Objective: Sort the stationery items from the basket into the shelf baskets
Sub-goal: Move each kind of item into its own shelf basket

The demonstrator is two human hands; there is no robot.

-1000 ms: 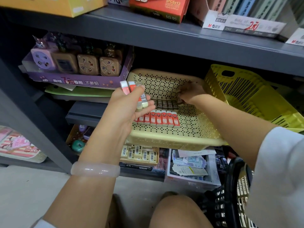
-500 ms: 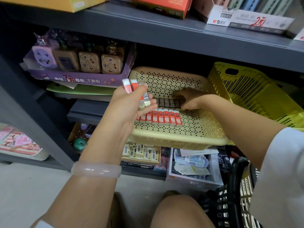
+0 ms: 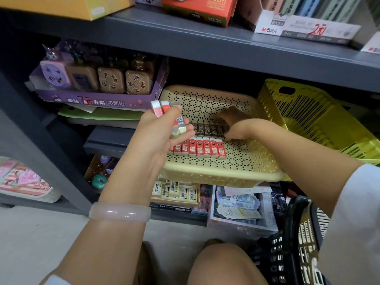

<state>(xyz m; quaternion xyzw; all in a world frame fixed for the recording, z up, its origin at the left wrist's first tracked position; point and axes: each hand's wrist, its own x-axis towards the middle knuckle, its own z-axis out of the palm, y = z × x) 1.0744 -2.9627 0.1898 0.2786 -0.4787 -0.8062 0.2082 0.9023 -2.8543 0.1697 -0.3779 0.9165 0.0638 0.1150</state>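
Beige perforated plastic shelf basket (image 3: 216,173), middle shelf, holding two rows of erasers laid side by side: a back row of dark-sleeved erasers (image 3: 207,129) marked 2B and a front row of red-sleeved erasers (image 3: 200,149). Left hand (image 3: 160,136): fingers curled round a small handful of erasers (image 3: 170,114), red-sleeved and grey-sleeved, held above the basket's left front corner. Right hand (image 3: 232,122): reaching into the basket at the right end of the dark row, fingers bent onto the last eraser there; whether it pinches or merely presses the piece cannot be told. Step in hand, as judged: seating one eraser at the end of the back row while the supply waits in the other hand. Next move likely calls for taking a matching piece from the handful and setting it flush against the row's end, sleeve uppermost, without nudging the neighbours askew. Black source basket (image 3: 296,254) sits at lower right beside the knee; yellow slatted basket (image 3: 320,124) stands just beside the beige one. Against the earlier frame: right hand has shifted from the basket's rear wall down to the dark row; left hand little changed.
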